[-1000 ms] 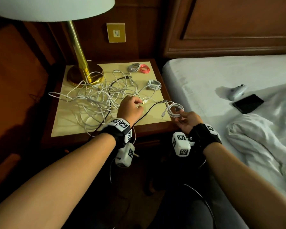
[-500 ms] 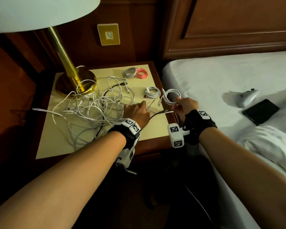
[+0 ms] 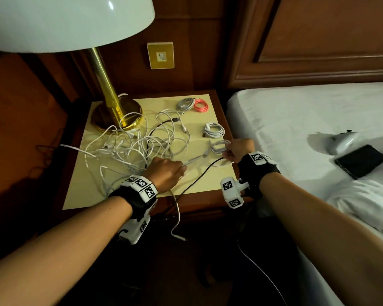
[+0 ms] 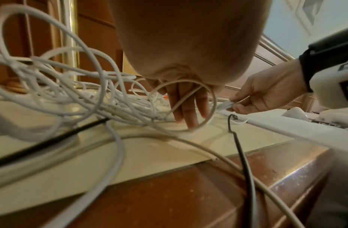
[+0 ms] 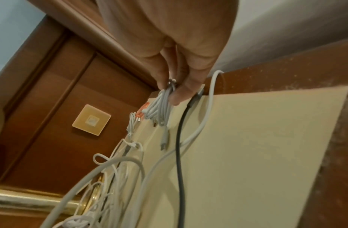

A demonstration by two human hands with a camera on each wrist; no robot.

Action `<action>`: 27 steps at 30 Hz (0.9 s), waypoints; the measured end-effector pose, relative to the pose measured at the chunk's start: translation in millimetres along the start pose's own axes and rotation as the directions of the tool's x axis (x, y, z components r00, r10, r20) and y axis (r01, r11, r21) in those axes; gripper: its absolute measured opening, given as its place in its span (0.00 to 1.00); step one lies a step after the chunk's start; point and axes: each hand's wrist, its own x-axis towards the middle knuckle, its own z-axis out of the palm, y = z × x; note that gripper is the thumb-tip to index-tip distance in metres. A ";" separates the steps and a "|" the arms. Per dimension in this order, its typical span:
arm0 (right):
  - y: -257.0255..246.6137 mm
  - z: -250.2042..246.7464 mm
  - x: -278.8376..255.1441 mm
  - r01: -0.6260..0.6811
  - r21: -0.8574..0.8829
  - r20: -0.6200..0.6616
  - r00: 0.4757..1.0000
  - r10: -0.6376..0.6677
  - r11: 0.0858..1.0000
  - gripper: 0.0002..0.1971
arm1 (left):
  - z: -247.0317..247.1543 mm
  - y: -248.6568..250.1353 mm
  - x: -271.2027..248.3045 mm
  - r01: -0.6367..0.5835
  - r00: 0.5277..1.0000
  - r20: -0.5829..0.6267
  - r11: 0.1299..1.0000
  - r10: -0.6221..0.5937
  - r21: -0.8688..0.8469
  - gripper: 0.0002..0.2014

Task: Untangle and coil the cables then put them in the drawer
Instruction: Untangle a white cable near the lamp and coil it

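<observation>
The right hand (image 3: pixel 239 149) pinches a small coiled white cable (image 3: pixel 219 146) near the right edge of the wooden nightstand (image 3: pixel 210 206). The left hand (image 3: pixel 166 173), fingers straight, presses the tangled white cables (image 3: pixel 137 146) mid-top. Light, limp, springy, the coil probably loosens unless gripped across its bundled strands.

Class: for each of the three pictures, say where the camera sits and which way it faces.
Head: worn on the head, facing down at the nightstand; both forearms show.
Left wrist: under the left hand, looking along its fingers into the tangle.
Right wrist: under the right hand, facing the coil it pinches.
Shared: both wrist views show the black cable.
</observation>
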 end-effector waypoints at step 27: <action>-145.0 32.4 -179.0 0.548 0.024 0.334 0.784 -0.523 0.836 0.16 | -206.9 24.1 -36.5 -0.082 0.880 -0.402 0.750 -0.255 -0.656 0.17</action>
